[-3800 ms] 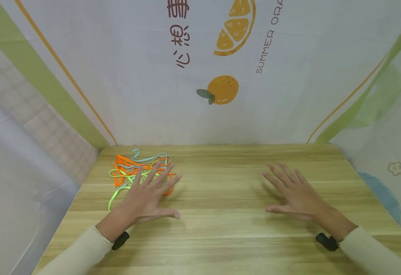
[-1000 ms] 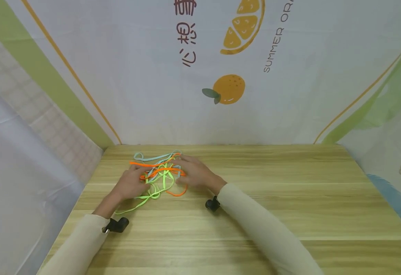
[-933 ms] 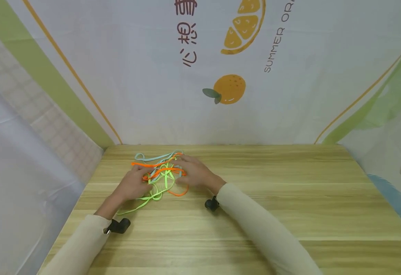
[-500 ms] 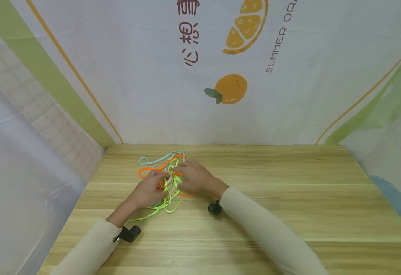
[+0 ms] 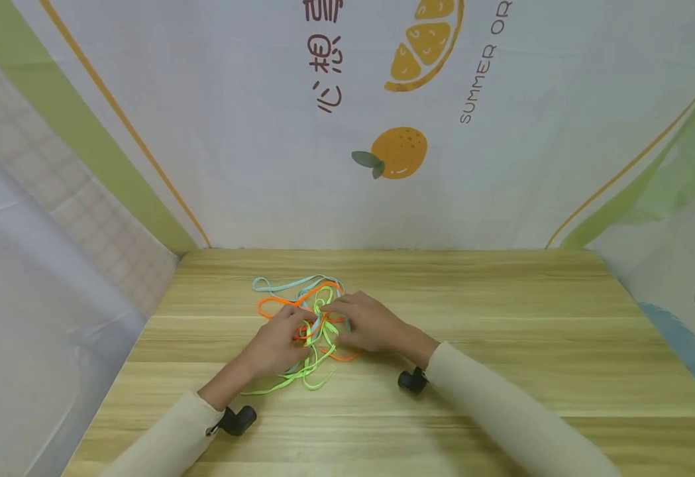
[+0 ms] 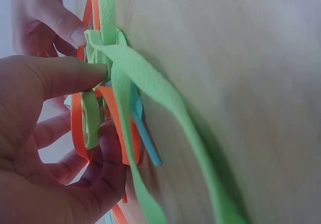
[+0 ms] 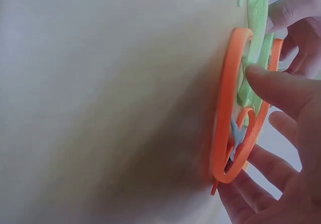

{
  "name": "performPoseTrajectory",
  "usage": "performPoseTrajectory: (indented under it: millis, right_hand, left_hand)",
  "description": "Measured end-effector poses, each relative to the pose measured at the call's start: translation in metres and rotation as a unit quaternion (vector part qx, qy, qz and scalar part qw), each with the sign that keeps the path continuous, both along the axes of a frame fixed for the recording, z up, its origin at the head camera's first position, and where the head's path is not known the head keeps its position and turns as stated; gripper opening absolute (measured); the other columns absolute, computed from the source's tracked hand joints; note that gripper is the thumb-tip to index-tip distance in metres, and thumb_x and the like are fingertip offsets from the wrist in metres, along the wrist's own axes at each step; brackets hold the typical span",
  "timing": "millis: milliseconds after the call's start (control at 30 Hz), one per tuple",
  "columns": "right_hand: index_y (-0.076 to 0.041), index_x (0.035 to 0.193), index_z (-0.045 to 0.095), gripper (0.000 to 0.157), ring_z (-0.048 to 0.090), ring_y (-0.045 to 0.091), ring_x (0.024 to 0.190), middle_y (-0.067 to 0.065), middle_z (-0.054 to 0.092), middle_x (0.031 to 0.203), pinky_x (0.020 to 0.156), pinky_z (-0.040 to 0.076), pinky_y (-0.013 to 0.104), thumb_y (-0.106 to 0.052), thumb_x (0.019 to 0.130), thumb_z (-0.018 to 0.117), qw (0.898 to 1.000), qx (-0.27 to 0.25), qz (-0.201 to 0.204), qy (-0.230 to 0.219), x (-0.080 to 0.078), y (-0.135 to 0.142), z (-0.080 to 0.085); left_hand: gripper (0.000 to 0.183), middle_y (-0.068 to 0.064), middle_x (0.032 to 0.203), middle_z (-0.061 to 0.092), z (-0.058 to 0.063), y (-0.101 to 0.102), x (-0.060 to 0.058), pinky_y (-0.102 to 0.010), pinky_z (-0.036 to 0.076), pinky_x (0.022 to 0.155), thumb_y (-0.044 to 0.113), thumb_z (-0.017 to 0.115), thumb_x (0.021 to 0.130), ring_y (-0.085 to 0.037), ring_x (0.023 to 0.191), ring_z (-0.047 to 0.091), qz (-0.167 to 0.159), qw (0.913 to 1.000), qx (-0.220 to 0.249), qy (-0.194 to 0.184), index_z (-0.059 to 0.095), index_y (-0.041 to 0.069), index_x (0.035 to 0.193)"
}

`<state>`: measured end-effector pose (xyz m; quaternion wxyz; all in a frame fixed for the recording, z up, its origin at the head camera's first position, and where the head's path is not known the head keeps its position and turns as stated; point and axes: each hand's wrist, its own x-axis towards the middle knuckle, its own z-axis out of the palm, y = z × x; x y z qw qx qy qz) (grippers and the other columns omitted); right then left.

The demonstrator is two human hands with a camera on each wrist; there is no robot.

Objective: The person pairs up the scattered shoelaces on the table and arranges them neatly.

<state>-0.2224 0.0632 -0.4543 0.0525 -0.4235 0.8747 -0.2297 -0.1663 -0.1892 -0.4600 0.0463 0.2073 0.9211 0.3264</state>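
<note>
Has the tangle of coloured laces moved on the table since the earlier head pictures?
Yes. In the head view, judged against the printed orange fruit, the tangle of laces has shifted right and slightly lower.

Soft diffuse light, hazy, shadowed wrist views.

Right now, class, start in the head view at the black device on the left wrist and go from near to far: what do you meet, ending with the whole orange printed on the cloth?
Black device → left hand → orange lace loop → light-blue lace loop → printed whole orange.
</note>
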Motion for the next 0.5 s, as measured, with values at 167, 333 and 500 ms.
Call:
performPoseTrajectory:
  millis: [167, 333, 500]
  right_hand:
    - [-0.009, 0.152, 0.064, 0.059, 0.062, 0.027, 0.122, 0.004, 0.071, 0.142, 0.107, 0.049, 0.044, -0.016, 0.095, 0.076, 1.0, -0.004, 0.003, -0.004, 0.017, 0.024, 0.002]
    - [-0.007, 0.151, 0.065, 0.059, 0.063, 0.026, 0.123, 0.003, 0.072, 0.141, 0.11, 0.049, 0.046, -0.015, 0.094, 0.078, 1.0, -0.011, -0.001, 0.002, 0.034, 0.05, 0.003]
    - [-0.009, 0.149, 0.067, 0.06, 0.062, 0.025, 0.13, 0.0, 0.07, 0.145, 0.112, 0.049, 0.047, -0.018, 0.091, 0.08, 1.0, -0.019, -0.015, 0.01, 0.054, 0.075, -0.003]
  left_hand:
    - [0.053, -0.01, 0.132, 0.059, 0.012, 0.018, 0.017, -0.037, 0.057, 0.082, 0.001, 0.084, 0.087, -0.019, 0.094, 0.067, -0.02, 0.9998, -0.001, -0.004, 0.067, 0.005, 0.138]
    - [0.053, -0.009, 0.135, 0.06, 0.013, 0.034, 0.029, -0.039, 0.057, 0.087, 0.0, 0.085, 0.086, -0.023, 0.101, 0.067, -0.059, 0.9981, 0.001, 0.019, 0.067, 0.004, 0.135]
    - [0.053, -0.007, 0.135, 0.06, 0.013, 0.048, 0.04, -0.043, 0.056, 0.094, 0.002, 0.087, 0.087, -0.027, 0.112, 0.064, -0.093, 0.9949, -0.009, 0.037, 0.067, 0.004, 0.136]
